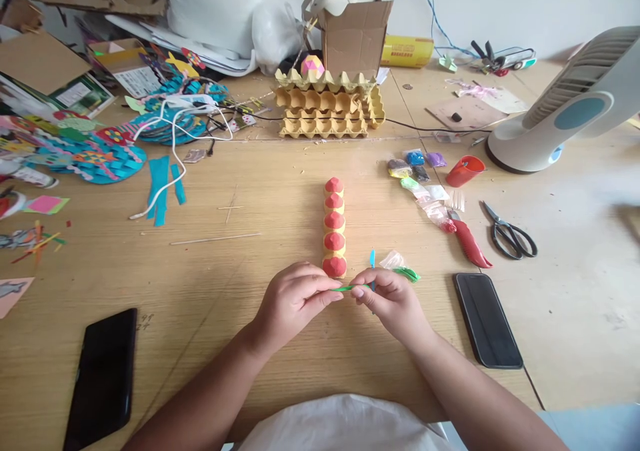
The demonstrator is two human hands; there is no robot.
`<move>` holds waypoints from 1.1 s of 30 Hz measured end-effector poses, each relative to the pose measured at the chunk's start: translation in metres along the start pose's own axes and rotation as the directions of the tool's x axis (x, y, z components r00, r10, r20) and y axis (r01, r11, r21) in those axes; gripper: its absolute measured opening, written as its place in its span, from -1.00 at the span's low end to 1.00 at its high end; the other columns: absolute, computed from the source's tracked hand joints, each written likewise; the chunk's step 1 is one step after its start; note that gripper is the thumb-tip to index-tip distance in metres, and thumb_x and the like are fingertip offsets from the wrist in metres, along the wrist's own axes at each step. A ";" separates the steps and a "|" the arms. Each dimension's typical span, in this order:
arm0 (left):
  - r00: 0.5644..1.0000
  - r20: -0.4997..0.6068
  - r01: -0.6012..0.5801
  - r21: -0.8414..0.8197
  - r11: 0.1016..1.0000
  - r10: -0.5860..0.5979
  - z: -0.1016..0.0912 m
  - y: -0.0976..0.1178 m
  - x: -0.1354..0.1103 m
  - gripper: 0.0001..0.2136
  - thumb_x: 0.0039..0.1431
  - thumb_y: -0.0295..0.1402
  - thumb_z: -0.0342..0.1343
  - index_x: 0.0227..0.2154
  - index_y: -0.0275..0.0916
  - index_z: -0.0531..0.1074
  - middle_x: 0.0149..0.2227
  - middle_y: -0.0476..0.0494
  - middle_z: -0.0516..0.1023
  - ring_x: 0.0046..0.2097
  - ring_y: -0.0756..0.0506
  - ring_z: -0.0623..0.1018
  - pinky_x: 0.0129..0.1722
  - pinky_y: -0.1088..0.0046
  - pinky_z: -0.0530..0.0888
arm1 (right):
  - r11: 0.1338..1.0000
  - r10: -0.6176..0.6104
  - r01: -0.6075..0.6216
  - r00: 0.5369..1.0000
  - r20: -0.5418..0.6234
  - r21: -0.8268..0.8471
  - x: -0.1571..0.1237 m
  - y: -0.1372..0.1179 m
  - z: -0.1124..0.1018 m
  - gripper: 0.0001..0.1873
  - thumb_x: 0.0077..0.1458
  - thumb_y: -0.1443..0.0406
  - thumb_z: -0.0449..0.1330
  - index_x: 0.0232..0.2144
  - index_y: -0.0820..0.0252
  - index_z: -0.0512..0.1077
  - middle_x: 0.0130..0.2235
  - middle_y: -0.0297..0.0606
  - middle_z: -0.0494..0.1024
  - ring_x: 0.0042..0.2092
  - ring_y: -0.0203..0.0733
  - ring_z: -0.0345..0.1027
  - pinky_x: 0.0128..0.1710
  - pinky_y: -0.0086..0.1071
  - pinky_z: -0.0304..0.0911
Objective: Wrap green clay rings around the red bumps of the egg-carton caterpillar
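My left hand [293, 299] and my right hand [393, 301] meet near the table's front edge. Both pinch the ends of a thin green strip [350, 288] stretched between their fingertips. Just beyond the hands lies a row of egg-carton cups painted red on top [334, 228], running away from me. A small blue stick [372, 259] and a clear bag with green material [403, 268] lie right of the row, close to my right hand.
Black phones lie at the front left [103, 378] and front right [487, 319]. Scissors [510, 234], a red-handled cutter [470, 243], a red cup [465, 170], small clay bags [417, 171], stacked egg cartons [325, 108], a white fan [570, 104] and paper crafts [100, 148] surround the middle.
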State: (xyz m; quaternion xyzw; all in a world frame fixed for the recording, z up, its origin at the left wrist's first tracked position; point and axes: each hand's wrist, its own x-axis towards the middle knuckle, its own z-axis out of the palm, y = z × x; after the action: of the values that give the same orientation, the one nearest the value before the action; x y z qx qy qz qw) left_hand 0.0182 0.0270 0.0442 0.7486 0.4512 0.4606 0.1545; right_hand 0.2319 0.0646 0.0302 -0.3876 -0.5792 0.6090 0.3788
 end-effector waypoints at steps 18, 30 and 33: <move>1.000 0.000 -0.016 -0.004 1.000 0.016 0.002 0.005 -0.002 -0.80 0.21 -0.53 0.31 -0.12 -0.19 0.56 -0.25 -0.07 0.64 -0.23 -0.01 0.61 -0.18 0.49 0.55 | 0.980 -0.139 0.155 0.982 0.131 -0.126 -0.003 -0.004 0.000 -0.90 0.26 0.22 0.33 -0.23 0.11 0.60 -0.28 -0.26 0.68 -0.25 -0.19 0.51 -0.19 -0.33 0.39; 0.997 0.016 -0.074 0.000 0.997 0.074 0.005 0.008 -0.001 -0.78 0.22 -0.58 0.28 -0.12 -0.20 0.55 -0.29 -0.05 0.64 -0.25 -0.02 0.59 -0.18 0.46 0.55 | 0.969 -0.162 0.181 0.979 0.121 -0.167 -0.003 -0.004 0.001 -0.92 0.26 0.26 0.32 -0.29 0.14 0.57 -0.34 -0.31 0.63 -0.30 -0.24 0.47 -0.24 -0.40 0.36; 0.995 0.029 -0.091 0.032 0.995 0.090 0.005 0.007 -0.002 -0.79 0.23 -0.58 0.27 -0.13 -0.19 0.56 -0.30 -0.05 0.64 -0.26 -0.02 0.58 -0.18 0.44 0.54 | 0.972 -0.150 0.168 0.982 0.118 -0.163 -0.003 -0.003 0.001 -0.89 0.28 0.25 0.30 -0.31 0.14 0.56 -0.34 -0.31 0.63 -0.30 -0.25 0.48 -0.24 -0.39 0.35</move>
State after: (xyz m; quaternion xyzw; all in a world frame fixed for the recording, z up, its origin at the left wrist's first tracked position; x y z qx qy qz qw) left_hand 0.0255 0.0227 0.0455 0.7769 0.4222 0.4495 0.1270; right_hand 0.2322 0.0615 0.0334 -0.3385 -0.6780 0.5438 0.3606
